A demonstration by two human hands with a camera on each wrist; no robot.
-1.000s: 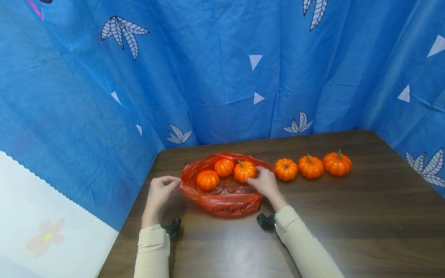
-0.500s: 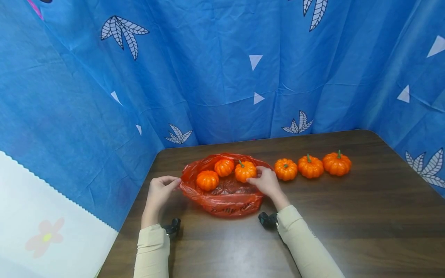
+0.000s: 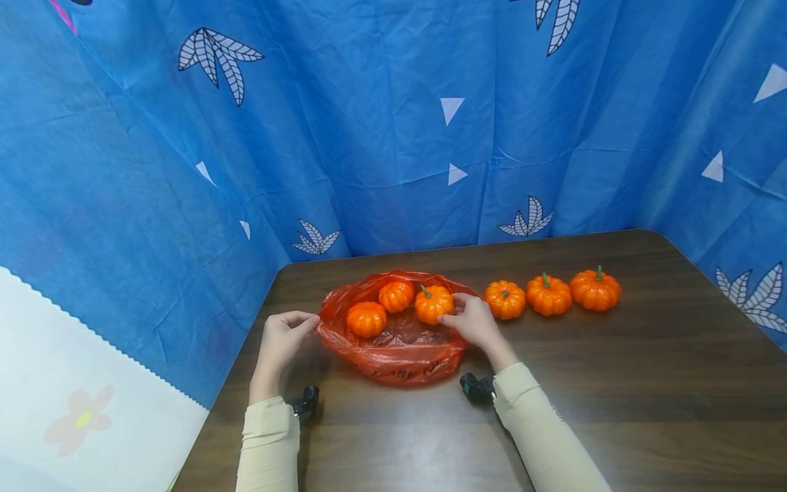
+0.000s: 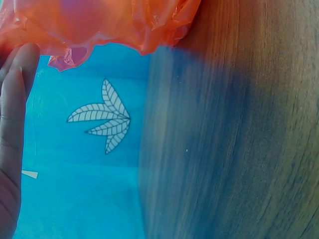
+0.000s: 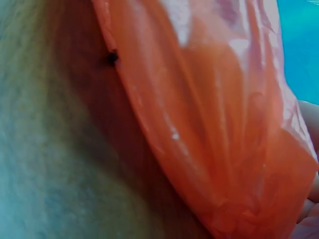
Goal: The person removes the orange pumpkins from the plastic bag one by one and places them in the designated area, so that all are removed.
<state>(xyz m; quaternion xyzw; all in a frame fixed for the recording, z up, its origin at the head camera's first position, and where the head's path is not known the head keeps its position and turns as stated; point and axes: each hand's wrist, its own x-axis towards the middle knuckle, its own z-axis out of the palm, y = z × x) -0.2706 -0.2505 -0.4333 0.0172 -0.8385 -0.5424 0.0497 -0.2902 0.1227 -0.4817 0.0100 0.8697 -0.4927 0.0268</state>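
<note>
My left hand [image 3: 281, 339] pinches the edge of a red plastic bag [image 3: 363, 358] on a wooden table [image 3: 645, 362]; my right hand [image 3: 476, 322] holds a green-stemmed pumpkin [image 3: 433, 305] in its opening, some fingers partly hidden. Two other pumpkins [image 3: 367, 320] sit inside, leftward. Creases break up the bag's black lettering [image 3: 407, 374], and the left wrist view cuts off my hand

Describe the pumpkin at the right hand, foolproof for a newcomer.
On the brown table lies an open red bag. Inside its mouth, pick the rightmost orange pumpkin, with the right hand at its side. Unlike the other two pumpkins in the bag, it shows a green stem.
</note>
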